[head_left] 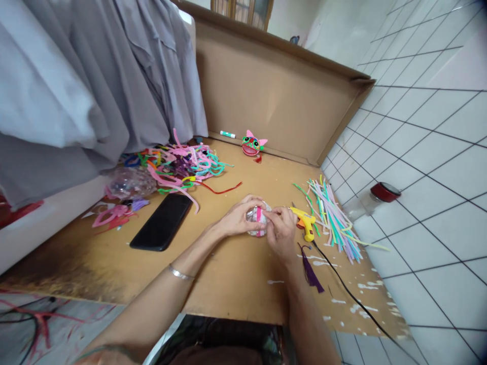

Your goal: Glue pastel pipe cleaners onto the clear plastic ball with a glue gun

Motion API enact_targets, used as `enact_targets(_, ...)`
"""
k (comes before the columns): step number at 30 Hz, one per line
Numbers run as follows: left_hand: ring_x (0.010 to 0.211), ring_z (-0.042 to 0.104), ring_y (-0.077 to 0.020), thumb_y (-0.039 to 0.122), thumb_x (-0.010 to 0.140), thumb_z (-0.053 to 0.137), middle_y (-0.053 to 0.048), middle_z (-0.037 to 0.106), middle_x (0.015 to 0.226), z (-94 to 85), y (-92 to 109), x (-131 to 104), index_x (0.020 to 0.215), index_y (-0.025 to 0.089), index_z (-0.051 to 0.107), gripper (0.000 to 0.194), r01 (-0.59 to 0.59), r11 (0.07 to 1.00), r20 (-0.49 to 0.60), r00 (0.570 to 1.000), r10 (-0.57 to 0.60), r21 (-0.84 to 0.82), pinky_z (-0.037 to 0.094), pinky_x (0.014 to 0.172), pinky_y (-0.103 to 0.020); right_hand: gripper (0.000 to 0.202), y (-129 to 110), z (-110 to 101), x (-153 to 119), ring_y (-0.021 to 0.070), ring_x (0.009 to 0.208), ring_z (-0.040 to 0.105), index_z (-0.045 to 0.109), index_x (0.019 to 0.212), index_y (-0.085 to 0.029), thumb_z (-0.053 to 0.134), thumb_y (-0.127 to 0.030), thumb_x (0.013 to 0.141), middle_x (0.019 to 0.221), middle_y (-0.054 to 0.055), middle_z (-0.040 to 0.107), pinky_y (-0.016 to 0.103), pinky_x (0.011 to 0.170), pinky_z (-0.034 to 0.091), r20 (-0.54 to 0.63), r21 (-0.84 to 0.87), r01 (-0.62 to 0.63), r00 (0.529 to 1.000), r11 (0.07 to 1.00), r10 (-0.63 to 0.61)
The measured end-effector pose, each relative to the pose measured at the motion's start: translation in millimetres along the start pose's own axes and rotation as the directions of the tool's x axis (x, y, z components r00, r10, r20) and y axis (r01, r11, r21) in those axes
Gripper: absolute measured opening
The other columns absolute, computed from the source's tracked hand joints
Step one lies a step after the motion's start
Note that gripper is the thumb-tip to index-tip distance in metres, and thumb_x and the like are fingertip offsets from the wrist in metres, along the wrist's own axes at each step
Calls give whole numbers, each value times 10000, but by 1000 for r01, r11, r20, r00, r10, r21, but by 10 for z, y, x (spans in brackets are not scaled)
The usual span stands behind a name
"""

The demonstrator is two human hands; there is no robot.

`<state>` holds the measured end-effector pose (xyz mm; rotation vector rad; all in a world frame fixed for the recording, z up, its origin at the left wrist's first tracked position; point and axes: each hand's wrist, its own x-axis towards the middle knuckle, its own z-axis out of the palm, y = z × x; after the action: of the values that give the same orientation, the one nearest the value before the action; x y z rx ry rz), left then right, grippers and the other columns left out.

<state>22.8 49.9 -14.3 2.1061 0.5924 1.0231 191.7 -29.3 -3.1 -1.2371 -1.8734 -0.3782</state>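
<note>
In the middle of the table, my left hand [243, 215] is closed round a small roundish craft piece [257, 218], silvery white with pink bands. My right hand [282, 228] meets it from the right, its thumb and fingers pinched together at the piece's edge. Whatever sits between those fingertips is hidden or too small to name. A yellow glue gun [307, 223] lies just right of my right hand. Below the gun rests a purple tassel [312, 271].
Pipe cleaners [337, 218] lie bundled at the right; more form a tangled heap [190, 159] at the left. A black phone [162, 223] lies left of my hands. A finished-looking cat-eared ornament [251, 145] and marker [227, 134] sit by the cardboard wall [266, 86]. The glue gun's cord [353, 296] trails right.
</note>
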Motion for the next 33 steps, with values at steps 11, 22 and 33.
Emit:
enact_targets(11,1314,479,-305,420,573,893,-119,462,1355,-4,37,-23,1218,224,548,757,21,999,84,996,-24,38,403,1128,-447,341,-11,12,3,200,903,514,681,1031,-216,475,-56,812,940,52,575,361,811,361,-33,-2,10,999,1000,-10)
enact_targets(22,1321,468,-294,262,563,886,-105,458,1339,-38,24,-18,1287,247,484,828,-12,997,136,991,2,70,398,1130,-446,369,-5,20,-8,199,896,512,667,1058,-222,459,-47,808,926,47,576,356,798,358,-18,-18,1,1000,1000,-2)
enact_targets(33,1307,474,-290,231,595,847,-106,480,1307,45,-1,-38,1275,245,468,778,-76,989,94,993,64,125,419,1109,-435,377,-15,27,-2,196,881,519,666,1042,-225,450,-32,799,927,46,583,358,790,368,-34,-9,-18,999,1000,18)
